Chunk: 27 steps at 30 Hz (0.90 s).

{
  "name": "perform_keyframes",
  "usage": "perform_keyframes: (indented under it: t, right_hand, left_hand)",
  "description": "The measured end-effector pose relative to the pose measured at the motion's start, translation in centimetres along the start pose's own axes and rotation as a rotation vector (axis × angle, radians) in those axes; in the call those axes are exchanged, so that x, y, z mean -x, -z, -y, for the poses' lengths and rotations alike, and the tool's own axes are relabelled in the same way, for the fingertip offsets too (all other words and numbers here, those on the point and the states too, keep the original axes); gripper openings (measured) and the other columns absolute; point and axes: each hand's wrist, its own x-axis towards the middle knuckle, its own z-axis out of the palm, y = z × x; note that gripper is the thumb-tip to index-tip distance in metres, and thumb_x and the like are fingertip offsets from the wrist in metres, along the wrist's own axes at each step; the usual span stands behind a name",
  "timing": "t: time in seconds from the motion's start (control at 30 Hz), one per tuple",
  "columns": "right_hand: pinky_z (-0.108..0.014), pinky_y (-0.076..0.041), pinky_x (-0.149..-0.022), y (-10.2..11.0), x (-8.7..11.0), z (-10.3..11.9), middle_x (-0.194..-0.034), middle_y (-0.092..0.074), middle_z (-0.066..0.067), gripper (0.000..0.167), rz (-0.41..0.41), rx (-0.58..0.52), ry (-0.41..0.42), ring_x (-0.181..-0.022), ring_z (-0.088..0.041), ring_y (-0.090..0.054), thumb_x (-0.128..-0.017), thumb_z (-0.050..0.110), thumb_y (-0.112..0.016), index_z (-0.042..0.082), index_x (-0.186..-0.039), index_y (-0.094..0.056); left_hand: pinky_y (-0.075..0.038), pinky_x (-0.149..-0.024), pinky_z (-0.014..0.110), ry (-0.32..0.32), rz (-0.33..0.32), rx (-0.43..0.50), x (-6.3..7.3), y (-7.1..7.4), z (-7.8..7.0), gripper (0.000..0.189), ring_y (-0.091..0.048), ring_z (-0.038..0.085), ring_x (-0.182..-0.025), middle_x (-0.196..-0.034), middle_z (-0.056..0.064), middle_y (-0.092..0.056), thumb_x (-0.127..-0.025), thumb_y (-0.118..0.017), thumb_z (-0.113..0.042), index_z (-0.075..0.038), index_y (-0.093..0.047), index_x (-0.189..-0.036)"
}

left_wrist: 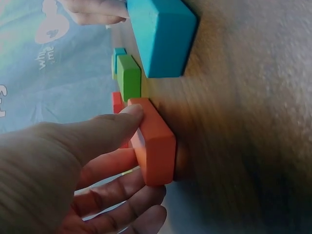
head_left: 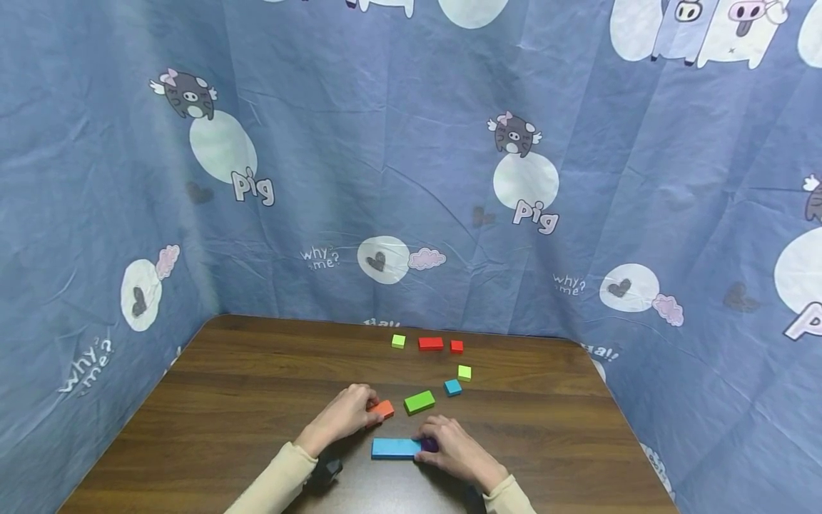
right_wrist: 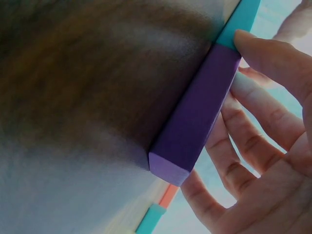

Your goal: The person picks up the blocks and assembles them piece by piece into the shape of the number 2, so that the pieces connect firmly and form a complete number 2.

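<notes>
In the head view my left hand (head_left: pixel 343 412) pinches an orange block (head_left: pixel 383 409) lying on the table. The left wrist view shows the thumb on one side of that orange block (left_wrist: pixel 155 136), with the fingers about the other. My right hand (head_left: pixel 452 446) grips a purple block (head_left: pixel 429 445), which sits end to end with a long blue block (head_left: pixel 394 448). Seen from the right wrist, the thumb lies at the joint of the purple block (right_wrist: pixel 197 109) and the blue one (right_wrist: pixel 241 22); the fingers are behind the purple block.
Beyond the hands lie a green block (head_left: pixel 419 402), a small blue block (head_left: pixel 452 387) and a small yellow-green block (head_left: pixel 464 373). Farther back are another yellow-green block (head_left: pixel 398 341), a red block (head_left: pixel 431 344) and a small red block (head_left: pixel 457 347). A patterned blue curtain (head_left: pixel 398 178) surrounds the wooden table (head_left: pixel 257 371).
</notes>
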Motion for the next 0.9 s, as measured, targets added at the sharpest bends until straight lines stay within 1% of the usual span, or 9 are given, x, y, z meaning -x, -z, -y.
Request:
perform_keyframes:
  t: [0.13, 0.27, 0.4, 0.53, 0.63, 0.73, 0.9]
  right_hand:
    - [-0.032, -0.044, -0.089, -0.10, -0.01, -0.08, -0.104, -0.064, 0.010, 0.025, -0.017, 0.009, 0.025, -0.100, -0.005, -0.056, -0.087, 0.034, -0.071, 0.019, -0.107, -0.069]
    - [-0.032, -0.044, -0.089, -0.11, -0.04, -0.12, -0.104, -0.065, 0.010, 0.025, -0.013, 0.008, 0.019, -0.099, -0.005, -0.055, -0.087, 0.034, -0.071, 0.020, -0.107, -0.068]
    - [-0.033, -0.044, -0.090, -0.07, -0.07, -0.16, -0.105, -0.064, 0.010, 0.024, -0.008, 0.008, 0.011, -0.100, -0.005, -0.056, -0.087, 0.034, -0.070, 0.020, -0.107, -0.068]
    - [-0.034, -0.045, -0.090, -0.05, -0.04, -0.22, -0.104, -0.064, 0.010, 0.024, -0.020, 0.016, 0.023, -0.100, -0.006, -0.056, -0.087, 0.034, -0.070, 0.019, -0.107, -0.069]
    - [-0.034, -0.045, -0.089, -0.06, 0.00, -0.20, -0.103, -0.064, 0.009, 0.024, -0.030, 0.021, 0.032, -0.099, -0.007, -0.057, -0.087, 0.034, -0.070, 0.019, -0.107, -0.069]
    - [-0.034, -0.045, -0.089, -0.10, 0.01, -0.16, -0.103, -0.064, 0.009, 0.024, -0.030, 0.021, 0.032, -0.100, -0.007, -0.057, -0.087, 0.034, -0.070, 0.019, -0.107, -0.069]
    - [-0.033, -0.044, -0.089, -0.11, -0.02, -0.12, -0.104, -0.064, 0.010, 0.024, -0.019, 0.017, 0.019, -0.100, -0.006, -0.056, -0.087, 0.034, -0.071, 0.020, -0.106, -0.069]
  left_hand:
    - [-0.040, -0.056, 0.024, 0.024, -0.016, 0.003, 0.03, 0.08, 0.26, 0.023, -0.046, 0.007, -0.062, -0.078, 0.000, -0.060, -0.080, -0.078, -0.022, -0.005, -0.070, -0.093]
    - [-0.039, -0.056, 0.025, 0.044, -0.025, -0.007, 0.03, 0.09, 0.31, 0.024, -0.046, 0.008, -0.062, -0.076, 0.001, -0.059, -0.079, -0.078, -0.023, -0.005, -0.070, -0.093]
    - [-0.038, -0.055, 0.025, 0.060, -0.021, -0.002, 0.04, 0.11, 0.16, 0.024, -0.046, 0.009, -0.062, -0.076, 0.002, -0.058, -0.079, -0.078, -0.022, -0.005, -0.070, -0.093]
    - [-0.037, -0.053, 0.024, 0.078, -0.014, 0.015, -0.07, 0.07, 0.01, 0.023, -0.046, 0.009, -0.060, -0.075, 0.002, -0.058, -0.080, -0.077, -0.020, -0.004, -0.069, -0.094]
    - [-0.038, -0.053, 0.024, 0.087, -0.020, 0.021, -0.14, -0.01, -0.04, 0.023, -0.047, 0.009, -0.061, -0.076, 0.002, -0.059, -0.080, -0.077, -0.020, -0.004, -0.070, -0.095]
    - [-0.040, -0.056, 0.025, 0.095, -0.031, 0.026, -0.21, -0.15, -0.07, 0.025, -0.048, 0.009, -0.064, -0.080, 0.002, -0.062, -0.080, -0.077, -0.021, -0.004, -0.070, -0.096]
    - [-0.042, -0.058, 0.026, 0.085, -0.047, 0.042, -0.26, -0.50, -0.05, 0.025, -0.049, 0.008, -0.065, -0.079, 0.000, -0.062, -0.077, -0.078, -0.022, -0.004, -0.069, -0.093]
